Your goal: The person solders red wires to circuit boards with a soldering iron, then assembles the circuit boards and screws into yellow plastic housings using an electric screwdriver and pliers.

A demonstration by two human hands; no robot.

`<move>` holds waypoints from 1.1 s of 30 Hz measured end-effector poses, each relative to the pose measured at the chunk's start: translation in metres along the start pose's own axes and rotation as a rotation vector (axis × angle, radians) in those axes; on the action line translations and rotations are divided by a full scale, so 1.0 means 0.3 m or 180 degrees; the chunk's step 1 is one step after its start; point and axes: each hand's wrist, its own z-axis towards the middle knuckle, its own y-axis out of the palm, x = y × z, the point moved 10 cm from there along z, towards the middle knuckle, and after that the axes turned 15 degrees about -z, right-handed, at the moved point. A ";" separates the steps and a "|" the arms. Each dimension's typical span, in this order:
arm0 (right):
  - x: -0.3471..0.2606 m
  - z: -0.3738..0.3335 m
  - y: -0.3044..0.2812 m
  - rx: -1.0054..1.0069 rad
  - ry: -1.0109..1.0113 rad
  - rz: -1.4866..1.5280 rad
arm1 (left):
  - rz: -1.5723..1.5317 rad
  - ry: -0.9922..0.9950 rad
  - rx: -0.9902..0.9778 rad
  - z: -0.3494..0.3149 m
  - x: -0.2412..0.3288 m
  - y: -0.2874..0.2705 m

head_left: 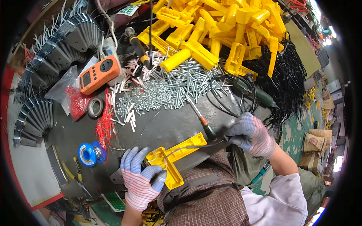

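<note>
A T-shaped yellow plastic housing half (pixel 173 174) lies at the table's near edge with its hollow side up. My left hand (pixel 141 175), gloved in stripes, is closed on the housing's left end, with thin white wires beside the fingertips. A dark cable (pixel 214 144) runs along the housing's long arm and out to the right. My right hand (pixel 253 135), also gloved, pinches that cable near its end. Just left of the right hand lies a screwdriver (pixel 208 129) with a green and orange handle. A grey metal plate (pixel 117 177) juts out beside my left hand.
Loose screws (pixel 177 88) cover the middle, below piled yellow housings (pixel 226 30). A green electric screwdriver (pixel 256 93) and black cables (pixel 288 75) lie right. Leftward are an orange meter (pixel 100 75), a tape roll (pixel 95 107), a solder spool (pixel 88 154), pliers (pixel 78 169) and metal plates (pixel 39 116).
</note>
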 end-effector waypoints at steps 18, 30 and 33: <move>-0.055 0.063 0.144 0.0258 -0.0629 -0.1096 | -0.0045 -0.0145 -0.0317 0.020 0.003 0.011; 0.010 0.077 0.146 -0.0292 -0.0035 -0.0295 | 0.0113 -0.0023 -0.0094 0.034 0.001 0.012; -0.004 0.083 0.132 -0.0265 -0.0045 -0.0418 | 0.0197 0.0027 -0.0053 0.027 -0.009 0.018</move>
